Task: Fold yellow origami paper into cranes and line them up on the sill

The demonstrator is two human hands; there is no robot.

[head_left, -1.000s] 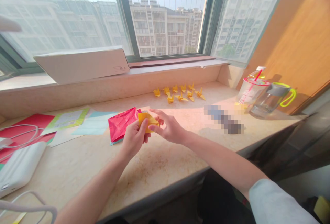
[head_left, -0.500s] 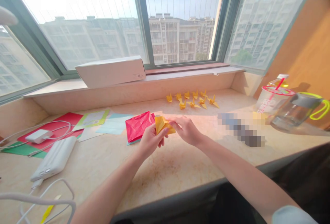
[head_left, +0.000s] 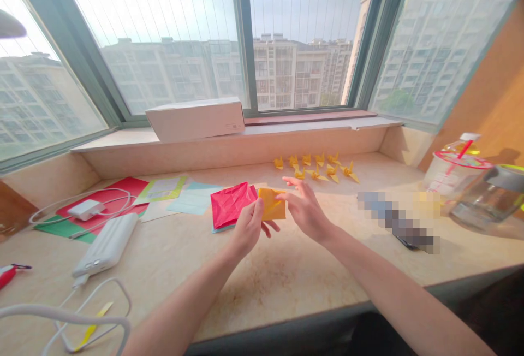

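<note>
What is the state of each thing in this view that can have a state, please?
Left hand, gripping the yellow paper
Right hand, open, fingers at the paper's right edge
Yellow origami paper, folded, held up
Red paper, creased all over, not being held
Paper cranes, finished, standing in a group
Window, closed
Power bank, lying flat, cable attached

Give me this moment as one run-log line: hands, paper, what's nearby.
left hand: holds yellow folded paper | right hand: open, fingers at paper's right edge | nearby: red creased paper, yellow paper cranes
</note>
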